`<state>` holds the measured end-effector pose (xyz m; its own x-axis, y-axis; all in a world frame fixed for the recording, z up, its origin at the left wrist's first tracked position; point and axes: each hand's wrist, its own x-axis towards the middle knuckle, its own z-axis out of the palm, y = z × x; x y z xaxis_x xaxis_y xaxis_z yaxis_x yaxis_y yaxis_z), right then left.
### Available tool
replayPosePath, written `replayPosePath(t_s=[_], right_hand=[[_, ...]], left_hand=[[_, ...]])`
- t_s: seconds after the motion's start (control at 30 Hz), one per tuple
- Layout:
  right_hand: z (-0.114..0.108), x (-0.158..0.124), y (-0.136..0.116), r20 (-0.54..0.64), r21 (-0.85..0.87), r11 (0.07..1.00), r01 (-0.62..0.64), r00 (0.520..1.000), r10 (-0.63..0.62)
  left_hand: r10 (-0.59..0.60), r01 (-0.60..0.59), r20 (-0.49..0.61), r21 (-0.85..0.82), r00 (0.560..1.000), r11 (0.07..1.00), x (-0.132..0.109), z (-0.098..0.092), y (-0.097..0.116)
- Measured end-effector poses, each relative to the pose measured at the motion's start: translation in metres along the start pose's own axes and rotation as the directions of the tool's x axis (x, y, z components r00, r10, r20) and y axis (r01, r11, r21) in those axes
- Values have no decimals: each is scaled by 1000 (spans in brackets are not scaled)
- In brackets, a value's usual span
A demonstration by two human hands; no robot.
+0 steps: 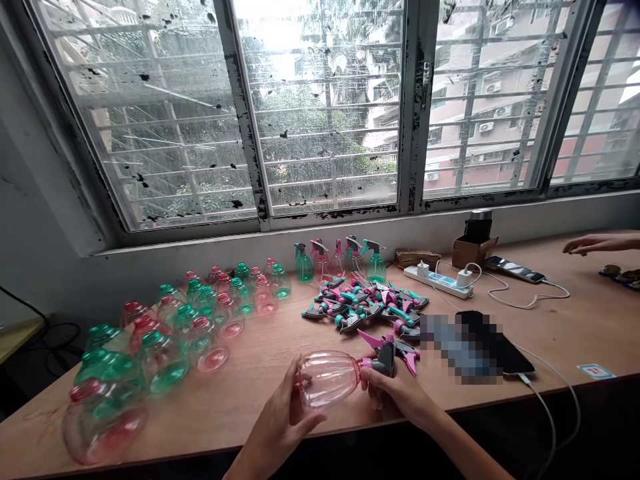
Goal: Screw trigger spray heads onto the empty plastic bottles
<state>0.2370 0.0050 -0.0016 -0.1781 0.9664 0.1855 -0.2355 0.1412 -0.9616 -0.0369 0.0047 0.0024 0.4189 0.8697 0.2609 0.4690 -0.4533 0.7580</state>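
A clear pink spray bottle [327, 380] lies sideways between my two hands near the table's front edge. My left hand [287, 403] is wrapped round its base. At the neck, my right hand [387, 390] grips the pink collar of the grey and pink spray head [383, 360], which sits on the bottle's mouth; whether it is fully tightened I cannot tell. Just beyond my right hand, a loose pink and grey spray head [407, 353] rests on the table. Further back is a pile of pink, green and grey spray heads [367, 303].
Open pink and green bottles [163, 363] stand in rows on the left. Several bottles with heads [375, 263] stand by the window wall. To the right are a power strip [440, 280], a charging phone [500, 350], a second phone [515, 269] and another person's hand [590, 243].
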Motion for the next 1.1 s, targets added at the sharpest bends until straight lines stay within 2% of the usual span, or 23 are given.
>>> replayPosePath(t_s=[0.13, 0.43, 0.83, 1.1], right_hand=[[1, 0, -1, 15, -10, 1000, -9, 1000, 9], [0, -1, 1, 11, 13, 1000, 0, 1000, 0], [0, 0, 1, 4, 13, 1000, -3, 1000, 3], [1, -1, -2, 23, -8, 1000, -8, 1000, 9]], left_hand=[[32, -31, -47, 23, 998, 999, -1, 2, -4], [2, -2, 4, 7, 1000, 1000, -1, 0, 1], [9, -10, -23, -44, 1000, 999, -3, 1, -5], [49, -46, -46, 52, 998, 998, -2, 1, -5]])
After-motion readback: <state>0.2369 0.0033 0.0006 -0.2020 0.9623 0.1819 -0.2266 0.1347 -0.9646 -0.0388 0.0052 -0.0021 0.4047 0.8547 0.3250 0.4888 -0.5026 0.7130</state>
